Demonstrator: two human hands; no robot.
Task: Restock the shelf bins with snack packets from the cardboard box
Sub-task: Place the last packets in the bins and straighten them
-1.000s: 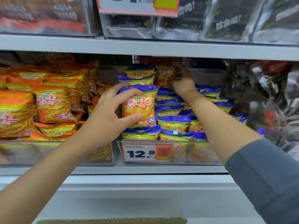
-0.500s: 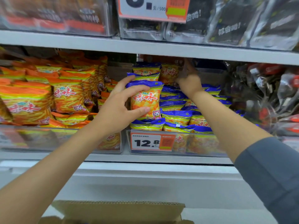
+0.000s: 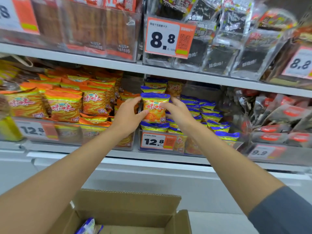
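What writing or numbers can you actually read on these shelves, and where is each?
"8.8": middle upper price tag.
"8.8": far-right upper tag.
"12.8": blue-packet bin's tag.
"12.8": orange-packet bin's tag, blurred.
"9.9": lower right tag.
"味味": upright blue-topped snack packet and orange packets.
The tags' small print and the lettering on the dark packets are too small or blurred to read.

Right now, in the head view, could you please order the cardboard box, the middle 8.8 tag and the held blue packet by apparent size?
1. The box, though it is nearest the camera.
2. The middle 8.8 tag.
3. The held packet.
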